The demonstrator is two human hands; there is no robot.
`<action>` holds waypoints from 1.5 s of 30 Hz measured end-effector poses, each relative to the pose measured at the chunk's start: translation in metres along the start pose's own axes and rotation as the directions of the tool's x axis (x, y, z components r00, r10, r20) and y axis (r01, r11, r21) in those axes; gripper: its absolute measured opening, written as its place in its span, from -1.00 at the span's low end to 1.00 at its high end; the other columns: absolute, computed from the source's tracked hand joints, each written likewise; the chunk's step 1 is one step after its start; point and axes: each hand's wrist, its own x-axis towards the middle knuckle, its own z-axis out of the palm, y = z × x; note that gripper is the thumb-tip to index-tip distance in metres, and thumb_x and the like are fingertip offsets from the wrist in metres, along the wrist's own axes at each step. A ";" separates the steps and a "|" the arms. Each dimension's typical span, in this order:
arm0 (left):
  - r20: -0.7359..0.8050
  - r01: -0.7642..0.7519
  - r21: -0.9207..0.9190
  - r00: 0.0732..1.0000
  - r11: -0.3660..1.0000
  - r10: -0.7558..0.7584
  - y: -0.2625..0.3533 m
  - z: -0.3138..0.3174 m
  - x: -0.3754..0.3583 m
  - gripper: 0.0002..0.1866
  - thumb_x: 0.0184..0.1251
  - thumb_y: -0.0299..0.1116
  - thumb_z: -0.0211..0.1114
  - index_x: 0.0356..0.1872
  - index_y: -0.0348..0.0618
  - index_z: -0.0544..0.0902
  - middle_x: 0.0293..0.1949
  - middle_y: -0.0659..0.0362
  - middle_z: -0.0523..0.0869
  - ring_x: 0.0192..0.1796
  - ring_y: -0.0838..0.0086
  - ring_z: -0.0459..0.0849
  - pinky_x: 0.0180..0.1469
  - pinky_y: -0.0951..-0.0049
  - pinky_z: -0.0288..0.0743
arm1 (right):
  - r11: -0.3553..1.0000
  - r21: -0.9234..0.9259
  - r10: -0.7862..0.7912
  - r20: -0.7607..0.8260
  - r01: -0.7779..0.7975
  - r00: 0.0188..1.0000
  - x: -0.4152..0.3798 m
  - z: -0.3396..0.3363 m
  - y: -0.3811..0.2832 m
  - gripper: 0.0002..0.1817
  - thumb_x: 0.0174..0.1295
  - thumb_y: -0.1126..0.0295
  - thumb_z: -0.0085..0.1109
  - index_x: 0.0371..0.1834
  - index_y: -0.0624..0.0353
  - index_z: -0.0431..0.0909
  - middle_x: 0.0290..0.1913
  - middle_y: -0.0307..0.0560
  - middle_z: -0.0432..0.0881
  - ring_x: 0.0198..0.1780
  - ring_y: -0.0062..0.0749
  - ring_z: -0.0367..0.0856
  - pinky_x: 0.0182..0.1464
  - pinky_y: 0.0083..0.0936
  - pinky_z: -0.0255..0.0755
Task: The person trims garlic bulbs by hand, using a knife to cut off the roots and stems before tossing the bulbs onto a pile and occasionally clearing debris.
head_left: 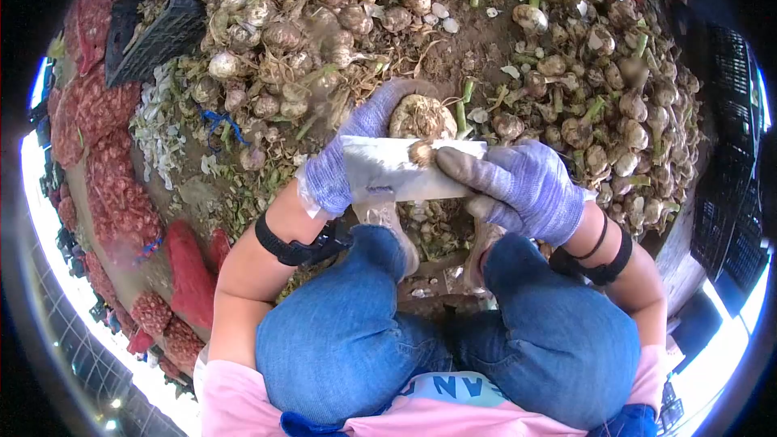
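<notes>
My left hand (368, 125), in a purple-grey knit glove, is wrapped round the far side of a garlic bulb (423, 116) with its dry root side facing me. A wide, shiny knife blade (388, 174) lies level just on my side of the bulb and hides part of my left palm. My right hand (530, 190), gloved the same way, is closed on the right end of the knife, fingers over the blade; the handle is hidden. A small brown root piece sits on the blade. A green stalk sticks out right of the bulb.
Heaps of untrimmed garlic (275, 36) lie ahead left, and more garlic bulbs (603, 113) on the right. Black plastic crates (166, 28) stand at the left and right. Red mesh sacks (117, 194) line the far left. Trimmings cover the ground between my feet.
</notes>
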 end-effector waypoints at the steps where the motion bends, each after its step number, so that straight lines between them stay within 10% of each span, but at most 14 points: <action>1: -0.020 0.020 -0.024 1.000 1.000 -0.020 0.002 0.004 -0.003 -0.12 -0.09 -0.43 0.60 0.32 -0.16 0.29 0.07 0.12 0.57 0.08 0.44 0.59 0.18 0.36 0.52 | 1.000 0.005 -0.008 0.004 0.008 1.000 0.002 0.000 -0.002 -0.35 0.24 0.12 0.12 0.44 -0.17 0.26 -0.47 -0.02 0.54 -0.56 -0.06 0.56 -0.51 -0.22 0.42; 10: -0.006 0.010 0.254 1.000 0.967 -0.009 0.006 0.005 -0.006 -0.06 -0.29 -0.31 0.70 0.23 -0.17 0.36 0.08 0.14 0.53 0.11 0.44 0.53 0.20 0.39 0.44 | 0.999 -0.012 -0.050 -0.028 0.050 0.998 -0.003 0.013 0.001 -0.32 0.18 0.09 0.20 0.42 -0.21 0.29 -0.57 -0.09 0.49 -0.66 -0.15 0.49 -0.60 -0.24 0.36; 16: 0.125 -0.291 0.619 0.953 0.729 0.274 -0.011 0.009 -0.010 -0.14 -0.25 -0.30 0.69 0.17 -0.21 0.40 -0.02 0.11 0.56 0.05 0.38 0.58 0.11 0.38 0.49 | 0.998 -0.026 -0.063 -0.062 0.062 0.996 -0.018 0.027 0.016 -0.34 0.17 0.13 0.23 0.40 -0.20 0.32 -0.59 -0.08 0.48 -0.61 -0.17 0.54 -0.56 -0.28 0.40; 19: 0.033 -0.206 0.348 0.978 0.915 0.207 0.016 0.019 -0.020 -0.13 -0.30 -0.20 0.71 0.14 -0.10 0.42 -0.02 0.06 0.58 0.07 0.31 0.60 0.10 0.30 0.51 | 0.699 0.043 0.715 -0.026 -0.713 0.699 -0.060 0.035 0.076 -0.42 0.29 0.18 0.11 0.38 0.00 0.30 -0.20 0.14 0.68 -0.21 0.07 0.68 -0.20 -0.23 0.56; 21: -0.060 -0.131 0.356 0.985 0.925 0.163 0.003 0.014 -0.017 -0.14 -0.27 -0.22 0.70 0.15 -0.08 0.41 0.02 0.07 0.57 0.08 0.31 0.59 0.13 0.31 0.50 | 0.582 0.194 0.802 0.022 -0.790 0.597 -0.089 0.038 0.089 -0.40 0.35 0.21 0.04 0.46 -0.07 0.20 -0.12 0.19 0.66 -0.10 0.00 0.70 -0.06 -0.34 0.52; 23: -0.095 -0.189 0.347 0.967 0.919 0.235 -0.013 0.011 -0.007 -0.10 -0.27 -0.27 0.71 0.18 -0.11 0.37 0.06 0.09 0.55 0.10 0.33 0.58 0.16 0.33 0.48 | 0.867 0.116 0.497 -0.280 -0.485 0.822 -0.078 0.049 0.090 -0.40 0.37 0.23 0.02 0.48 -0.07 0.18 -0.05 0.20 0.65 -0.05 -0.06 0.69 0.00 -0.38 0.49; 24: -0.125 -0.170 0.335 0.967 0.927 0.222 -0.020 0.013 -0.008 -0.07 -0.28 -0.30 0.71 0.21 -0.12 0.35 0.07 0.09 0.56 0.11 0.35 0.57 0.18 0.33 0.47 | 0.713 0.251 0.689 -0.083 -0.654 0.720 -0.080 0.045 0.086 -0.40 0.38 0.23 0.02 0.48 -0.03 0.17 0.08 0.18 0.60 0.07 -0.06 0.64 0.08 -0.41 0.45; 26: -0.179 -0.114 0.423 0.962 0.899 0.206 -0.018 0.014 -0.007 0.01 -0.32 -0.33 0.73 0.28 -0.12 0.31 0.12 0.11 0.53 0.15 0.35 0.54 0.19 0.35 0.50 | 0.776 0.345 0.595 -0.120 -0.528 0.795 -0.064 0.039 0.066 -0.40 0.39 0.20 0.03 0.49 -0.04 0.16 0.13 0.18 0.57 0.09 -0.04 0.63 0.10 -0.42 0.44; 30: -0.376 0.020 -0.074 0.925 0.997 -0.046 -0.020 0.012 0.007 0.03 -0.35 -0.33 0.72 0.31 0.06 0.35 0.21 0.18 0.46 0.16 0.35 0.54 0.13 0.37 0.59 | 0.921 0.273 0.346 -0.252 -0.276 0.904 -0.045 0.031 0.049 -0.38 0.40 0.17 0.01 0.48 0.07 0.16 0.13 0.18 0.57 0.04 -0.01 0.64 0.08 -0.38 0.48; 34: -0.364 -0.081 -0.735 0.884 0.673 -0.292 -0.026 0.003 0.012 -0.15 0.03 -0.56 0.48 0.35 -0.09 0.19 -0.02 -0.02 0.59 -0.01 0.25 0.66 0.03 0.30 0.67 | 0.989 0.139 0.092 -0.257 -0.057 0.962 -0.039 0.026 0.034 -0.37 0.34 0.08 0.05 0.42 0.09 0.26 -0.23 0.12 0.63 -0.30 0.00 0.66 -0.24 -0.27 0.53; 36: -0.288 -0.039 -0.821 0.889 0.569 -0.355 -0.037 0.000 0.007 -0.24 0.11 -0.56 0.41 0.33 -0.12 0.21 0.00 -0.08 0.61 -0.04 0.16 0.68 0.09 0.14 0.63 | 0.999 0.051 0.017 -0.245 -0.004 0.970 -0.031 0.027 0.029 -0.36 0.28 0.02 0.08 0.40 0.01 0.31 -0.50 0.00 0.52 -0.51 -0.05 0.55 -0.46 -0.22 0.40; 41: -0.113 0.090 -0.801 0.948 0.592 -0.298 -0.047 0.008 0.007 -0.66 0.25 -0.23 0.33 0.00 -0.12 0.56 -0.20 0.07 0.69 -0.08 0.24 0.69 0.09 0.25 0.61 | 0.999 0.050 0.008 -0.306 0.008 0.952 -0.009 0.031 0.021 -0.36 0.28 0.06 0.10 0.41 0.00 0.29 -0.48 0.03 0.52 -0.49 -0.03 0.56 -0.46 -0.23 0.41; 45: -0.173 -0.029 -0.850 0.958 0.526 -0.227 -0.050 0.029 0.013 -0.62 0.28 -0.35 0.32 0.07 -0.20 0.50 -0.05 0.00 0.65 -0.02 0.25 0.68 0.06 0.25 0.64 | 0.997 0.080 0.032 -0.341 -0.005 0.939 0.002 0.024 0.012 -0.36 0.30 0.10 0.09 0.43 0.02 0.27 -0.43 0.08 0.55 -0.44 0.03 0.57 -0.42 -0.22 0.43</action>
